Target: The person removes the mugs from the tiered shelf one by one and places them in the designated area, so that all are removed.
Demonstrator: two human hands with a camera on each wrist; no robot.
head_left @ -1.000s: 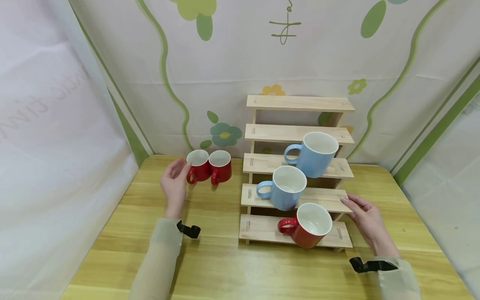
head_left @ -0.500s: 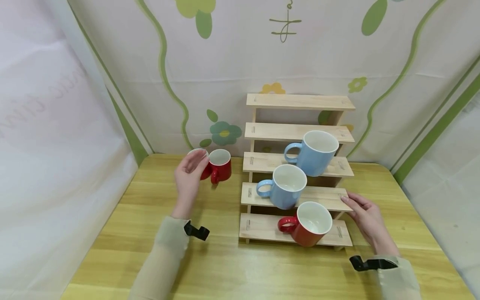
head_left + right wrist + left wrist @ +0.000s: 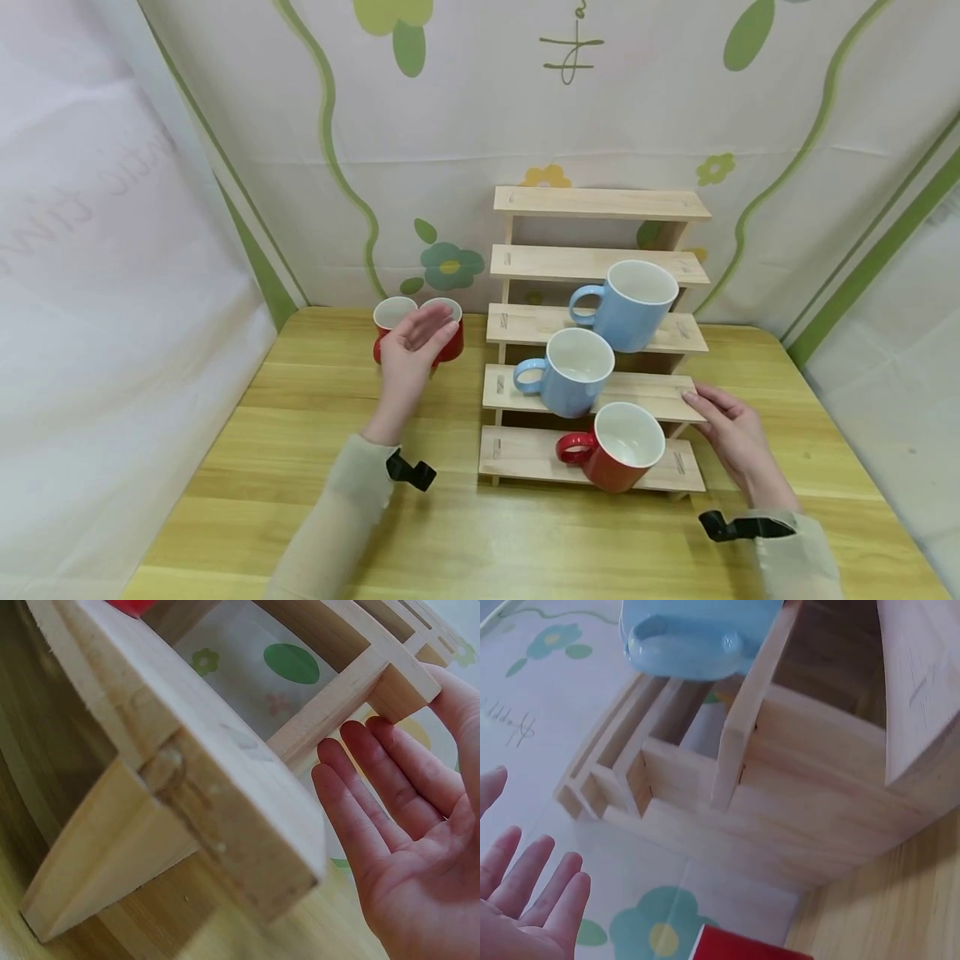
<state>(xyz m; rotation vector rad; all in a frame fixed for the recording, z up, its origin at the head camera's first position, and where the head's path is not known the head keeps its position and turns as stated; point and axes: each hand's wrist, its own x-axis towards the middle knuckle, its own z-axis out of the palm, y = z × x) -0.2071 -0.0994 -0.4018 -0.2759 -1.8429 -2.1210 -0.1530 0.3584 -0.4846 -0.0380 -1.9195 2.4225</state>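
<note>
Nearly straight, the fingers point(image 3: 568, 900) of the left hand point(image 3: 408, 358) stand with the thumb well apart, no grip visible on anything, right in front of the right red mug point(image 3: 452, 344) on the desk point(image 3: 525, 542); whether they touch it, I can't tell. Across on the other side, the right hand point(image 3: 731, 433) pinches the end of the second shelf up on the rack point(image 3: 600, 202), thumb on top, the other fingers spread. That mug looks like glazed ceramic: stiff, slick, fairly weighty, chippable if knocked, so the body or the handle is the place to take it. The rack seems light, stiff wood that could slide, and a shelf end makes a fair hold. The left red mug point(image 3: 392, 317) stands just beside its twin. And the count: three red mugs, two here and a third point(image 3: 622, 450) on the bottom shelf; two blue mugs, one point(image 3: 576, 375) on the second shelf, one point(image 3: 636, 308) on the third; five shelves, one rack. Behind it all hangs a flowered curtain point(image 3: 465, 108).
</note>
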